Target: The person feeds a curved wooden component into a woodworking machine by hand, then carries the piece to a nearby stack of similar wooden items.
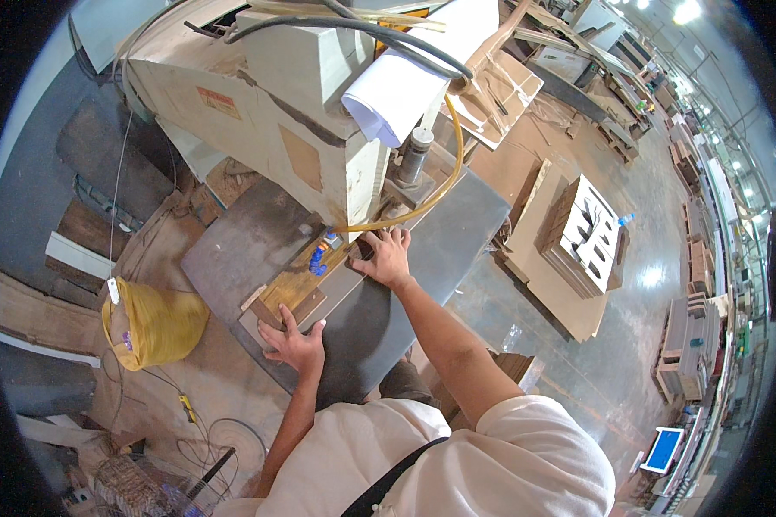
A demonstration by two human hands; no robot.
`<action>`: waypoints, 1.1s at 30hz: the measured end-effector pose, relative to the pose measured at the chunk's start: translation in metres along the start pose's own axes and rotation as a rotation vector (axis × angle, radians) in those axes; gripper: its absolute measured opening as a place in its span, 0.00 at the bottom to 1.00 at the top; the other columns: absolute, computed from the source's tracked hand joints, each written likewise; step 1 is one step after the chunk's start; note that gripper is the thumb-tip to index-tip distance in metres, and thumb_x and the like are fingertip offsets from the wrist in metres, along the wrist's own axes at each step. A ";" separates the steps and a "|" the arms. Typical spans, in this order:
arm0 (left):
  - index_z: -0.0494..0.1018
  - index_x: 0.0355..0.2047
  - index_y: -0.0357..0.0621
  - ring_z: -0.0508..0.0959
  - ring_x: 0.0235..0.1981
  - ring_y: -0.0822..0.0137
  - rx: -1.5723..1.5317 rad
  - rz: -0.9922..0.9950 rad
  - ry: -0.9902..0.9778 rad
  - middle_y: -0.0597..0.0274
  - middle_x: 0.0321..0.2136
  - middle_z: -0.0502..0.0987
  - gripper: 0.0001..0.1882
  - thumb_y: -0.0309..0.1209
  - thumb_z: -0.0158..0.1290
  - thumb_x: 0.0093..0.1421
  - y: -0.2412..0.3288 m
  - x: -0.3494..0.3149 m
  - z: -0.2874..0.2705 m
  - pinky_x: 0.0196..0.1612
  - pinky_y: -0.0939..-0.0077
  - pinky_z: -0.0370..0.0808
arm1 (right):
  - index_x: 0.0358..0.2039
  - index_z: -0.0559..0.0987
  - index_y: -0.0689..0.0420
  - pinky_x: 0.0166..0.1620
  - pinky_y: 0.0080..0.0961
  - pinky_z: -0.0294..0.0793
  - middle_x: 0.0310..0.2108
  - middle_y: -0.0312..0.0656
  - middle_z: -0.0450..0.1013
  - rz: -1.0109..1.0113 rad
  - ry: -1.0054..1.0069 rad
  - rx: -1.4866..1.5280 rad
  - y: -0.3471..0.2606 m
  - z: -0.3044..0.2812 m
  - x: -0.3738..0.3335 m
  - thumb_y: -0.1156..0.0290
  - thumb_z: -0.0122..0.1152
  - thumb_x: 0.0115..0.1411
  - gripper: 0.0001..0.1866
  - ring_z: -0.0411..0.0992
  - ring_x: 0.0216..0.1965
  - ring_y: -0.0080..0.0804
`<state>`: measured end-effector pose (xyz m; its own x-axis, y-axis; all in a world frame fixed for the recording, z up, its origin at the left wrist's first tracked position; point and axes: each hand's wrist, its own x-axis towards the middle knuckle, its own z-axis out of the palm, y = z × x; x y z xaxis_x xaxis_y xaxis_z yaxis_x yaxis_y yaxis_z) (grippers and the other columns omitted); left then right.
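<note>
A long, narrow pale board (343, 282) lies on the dark machine table (366, 323), along a yellowish wooden guide block (297, 277). My left hand (297, 346) is at the board's near left end, fingers spread, with fingertips against the guide block's end. Farther along, my right hand (386, 260) bends its fingers over the board beside a dark gap in the guide. Its thumb and fingers grip the board's edge there; the fingertips are partly hidden. A blue jointed nozzle (318, 258) with an orange part points down at the guide between my hands.
The cream machine housing (259, 99) rises just beyond my hands. A yellow hose (453, 164) curves past a metal cylinder (416, 155). A yellow sack (157, 323) stands at left. Right on the floor is a stack of cut panels (582, 233) on cardboard sheets (526, 267).
</note>
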<state>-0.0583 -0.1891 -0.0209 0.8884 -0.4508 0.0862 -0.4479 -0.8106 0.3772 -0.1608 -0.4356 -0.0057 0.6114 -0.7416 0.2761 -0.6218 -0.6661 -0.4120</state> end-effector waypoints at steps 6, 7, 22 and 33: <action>0.58 0.70 0.65 0.46 0.71 0.38 0.000 -0.017 -0.025 0.32 0.69 0.46 0.54 0.54 0.70 0.43 0.005 0.000 -0.002 0.55 0.14 0.52 | 0.52 0.80 0.45 0.65 0.62 0.44 0.51 0.47 0.70 -0.004 -0.010 -0.014 0.004 0.001 0.000 0.34 0.65 0.44 0.38 0.60 0.59 0.52; 0.58 0.70 0.65 0.46 0.71 0.38 0.004 -0.013 -0.019 0.32 0.69 0.46 0.54 0.54 0.70 0.43 0.006 0.000 -0.001 0.55 0.14 0.52 | 0.52 0.80 0.45 0.65 0.62 0.44 0.51 0.48 0.70 -0.001 -0.013 -0.029 0.005 0.001 0.001 0.34 0.65 0.45 0.38 0.60 0.59 0.52; 0.58 0.69 0.64 0.47 0.71 0.37 0.026 -0.002 -0.005 0.32 0.69 0.46 0.54 0.53 0.70 0.42 0.016 0.001 0.006 0.54 0.14 0.52 | 0.51 0.82 0.47 0.66 0.64 0.43 0.52 0.50 0.71 0.020 -0.045 -0.034 0.016 0.001 0.005 0.34 0.66 0.44 0.39 0.59 0.61 0.54; 0.57 0.70 0.65 0.46 0.71 0.38 0.033 0.006 -0.011 0.33 0.69 0.45 0.54 0.55 0.70 0.43 0.020 0.002 0.009 0.55 0.14 0.51 | 0.47 0.83 0.53 0.66 0.65 0.43 0.56 0.53 0.69 0.010 -0.031 0.008 0.025 0.003 0.010 0.38 0.68 0.42 0.38 0.56 0.64 0.57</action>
<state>-0.0662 -0.2099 -0.0210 0.8844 -0.4602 0.0779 -0.4568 -0.8194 0.3462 -0.1685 -0.4591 -0.0158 0.6198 -0.7456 0.2449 -0.6245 -0.6575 -0.4214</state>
